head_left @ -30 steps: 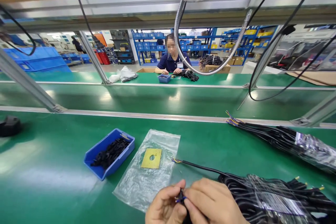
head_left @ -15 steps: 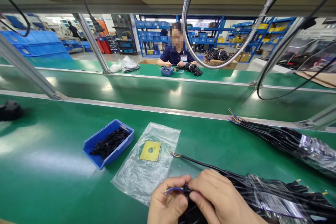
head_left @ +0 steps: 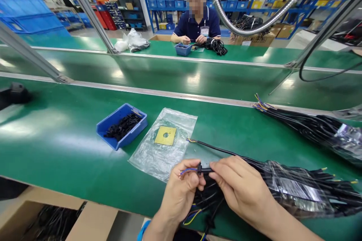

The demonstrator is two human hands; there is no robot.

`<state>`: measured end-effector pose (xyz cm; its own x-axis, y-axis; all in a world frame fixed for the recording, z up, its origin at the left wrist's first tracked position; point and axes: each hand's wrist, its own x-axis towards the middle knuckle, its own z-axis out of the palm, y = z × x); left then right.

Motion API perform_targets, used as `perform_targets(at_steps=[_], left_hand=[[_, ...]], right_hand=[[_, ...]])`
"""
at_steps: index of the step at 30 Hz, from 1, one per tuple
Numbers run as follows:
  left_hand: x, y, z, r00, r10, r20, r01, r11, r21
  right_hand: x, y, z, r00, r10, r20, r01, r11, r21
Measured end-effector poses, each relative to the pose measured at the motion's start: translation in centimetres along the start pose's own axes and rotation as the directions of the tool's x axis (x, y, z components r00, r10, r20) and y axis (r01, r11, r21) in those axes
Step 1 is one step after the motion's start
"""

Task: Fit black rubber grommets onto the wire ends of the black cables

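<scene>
At the front of the green bench, my left hand (head_left: pixel 179 192) is closed around a small black grommet-like clip (head_left: pixel 199 168) at a cable's end. Thin blue and reddish wires (head_left: pixel 188 170) stick out from it across the left fingers. Just to the right, my right hand (head_left: pixel 240 182) pinches the black cable (head_left: pixel 207 170) between thumb and fingers. Below both hands hang more cables with coloured wire ends (head_left: pixel 195 216), partly hidden. A clear plastic bag (head_left: pixel 147 160) lies beyond my left hand, with a yellow square plate (head_left: pixel 160 137) that has a hole in its middle.
A blue bin (head_left: pixel 131 135) of small black parts stands left of the bag. Wrapped cable bundles lie at right (head_left: pixel 299 186) and far right (head_left: pixel 308 124). Open cardboard boxes (head_left: pixel 93 218) sit below the bench edge. Across the benches, a person (head_left: pixel 209 22) handles cables.
The view has tipped downward, bringing the cardboard boxes in. My right hand has shifted right from the clip, so a short length of cable shows between my hands.
</scene>
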<state>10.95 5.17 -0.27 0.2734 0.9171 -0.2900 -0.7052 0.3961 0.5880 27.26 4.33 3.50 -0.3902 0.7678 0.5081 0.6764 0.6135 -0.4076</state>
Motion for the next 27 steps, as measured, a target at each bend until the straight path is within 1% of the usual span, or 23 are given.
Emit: perform_targets(at_steps=[2,5,7,9,13,17,20,22,24,27], left_hand=[[0.0,-0.3,-0.1,0.999,0.035,-0.017,-0.035,0.999,0.010],[-0.1,-0.9,-0.2,0.987,0.160,-0.012,-0.158,0.983,0.092],[-0.1,-1.1,-0.4,0.966,0.256,0.021,-0.256,0.950,0.181],[-0.2,-1.2,-0.5,0.943,0.327,0.061,-0.331,0.904,0.269],[-0.4,-0.9,-0.5,0.917,0.381,0.122,-0.397,0.831,0.391],[-0.6,-0.7,-0.2,0.902,0.407,0.142,-0.423,0.773,0.473],[-0.7,-0.6,0.2,0.905,0.397,0.151,-0.419,0.774,0.474],[-0.6,-0.6,0.4,0.911,0.387,0.143,-0.407,0.784,0.468],[-0.4,-0.6,0.3,0.925,0.362,0.111,-0.372,0.811,0.451],[0.0,-0.8,-0.1,0.963,0.268,0.035,-0.262,0.895,0.362]], right_hand=[[0.1,-0.1,-0.1,1.000,-0.003,0.002,0.003,1.000,-0.007],[0.3,-0.2,-0.2,0.999,-0.003,0.035,0.003,1.000,0.000],[0.5,-0.1,-0.4,0.996,-0.008,0.089,0.005,1.000,0.031],[0.5,0.1,-0.5,0.988,-0.016,0.157,0.004,0.997,0.072],[0.2,0.2,-0.6,0.962,-0.008,0.272,-0.028,0.991,0.128],[0.0,0.2,-0.6,0.946,-0.018,0.325,-0.029,0.990,0.140],[0.3,0.1,-0.6,0.939,-0.018,0.344,-0.035,0.988,0.147],[0.5,0.0,-0.6,0.932,-0.005,0.362,-0.054,0.987,0.151],[0.7,0.0,-0.7,0.935,0.019,0.354,-0.077,0.986,0.149],[0.7,0.1,-0.8,0.960,0.085,0.265,-0.121,0.985,0.124]])
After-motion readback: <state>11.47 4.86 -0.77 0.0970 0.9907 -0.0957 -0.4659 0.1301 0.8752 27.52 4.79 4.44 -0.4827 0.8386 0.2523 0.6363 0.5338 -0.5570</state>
